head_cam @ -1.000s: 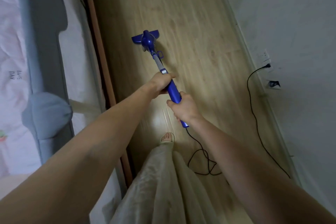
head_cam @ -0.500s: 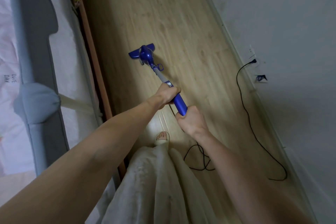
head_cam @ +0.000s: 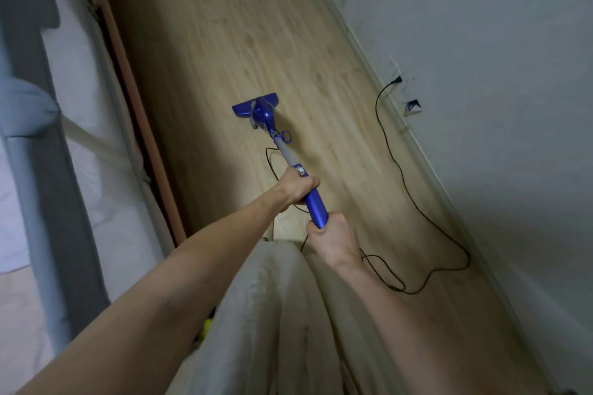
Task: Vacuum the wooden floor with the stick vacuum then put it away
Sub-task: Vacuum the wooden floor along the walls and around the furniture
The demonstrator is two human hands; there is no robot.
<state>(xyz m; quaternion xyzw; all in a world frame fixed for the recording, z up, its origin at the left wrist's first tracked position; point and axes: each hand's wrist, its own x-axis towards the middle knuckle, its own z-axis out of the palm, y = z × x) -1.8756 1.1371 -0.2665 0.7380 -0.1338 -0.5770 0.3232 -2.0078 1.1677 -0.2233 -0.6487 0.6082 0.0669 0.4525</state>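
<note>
A blue stick vacuum (head_cam: pixel 316 204) slants across the light wooden floor (head_cam: pixel 224 29), its flat head (head_cam: pixel 255 105) resting on the boards ahead of me. My left hand (head_cam: pixel 296 187) grips the upper part of the blue handle, just below the grey tube. My right hand (head_cam: pixel 333 239) grips the handle's rear end, nearer my body. A black power cord (head_cam: pixel 414 199) runs from the vacuum in loops over the floor to a wall socket (head_cam: pixel 398 78).
A bed with grey frame and pale bedding (head_cam: pixel 64 106) runs along the left, edged by a wooden rail (head_cam: pixel 138 99). A white wall and skirting (head_cam: pixel 449 42) bound the right. My pale trousers (head_cam: pixel 272 314) fill the lower centre. Cord loops lie right of my legs.
The view has swung so the vacuum sits further right and lower. The head has slid toward the middle of the floor, away from the bed. Both hands keep their grip.
</note>
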